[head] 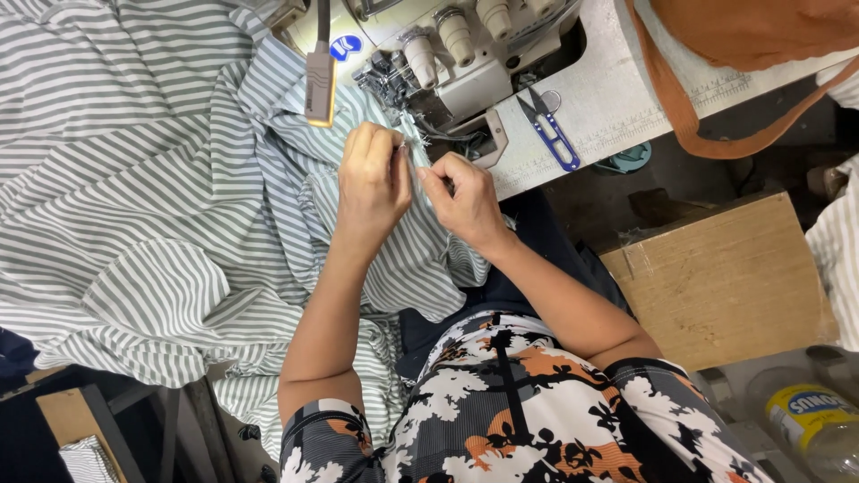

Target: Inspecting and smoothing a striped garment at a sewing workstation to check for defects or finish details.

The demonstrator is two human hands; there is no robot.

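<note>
at the machine's front edge, both hands meet over the striped cloth (134, 206): left hand (371, 183) curled nearly closed, fingertips pinching a fold of the cloth edge; right hand (461, 197) also pinched tight, thumb and forefinger on the same edge or a thread there, too small to tell which. the pinched bit lies just in front of the presser foot of the serger (447, 63), not under it, so by my reading no stitch is running now; the edge looks in preparation or trimming, and the bulk of the cloth lies bunched to the left and over the lap, seam state hidden. blue-handled snips (550, 130) lie untouched on the white table (617, 80), just right of the foot. a small round blue sticker (344, 46) sits on the machine body. orange cloth (752, 31) at upper right. brown cardboard box (720, 282) by the right arm, plain top. lower right, a clear jar (819, 425) lying with a yellow-and-blue label.
</note>
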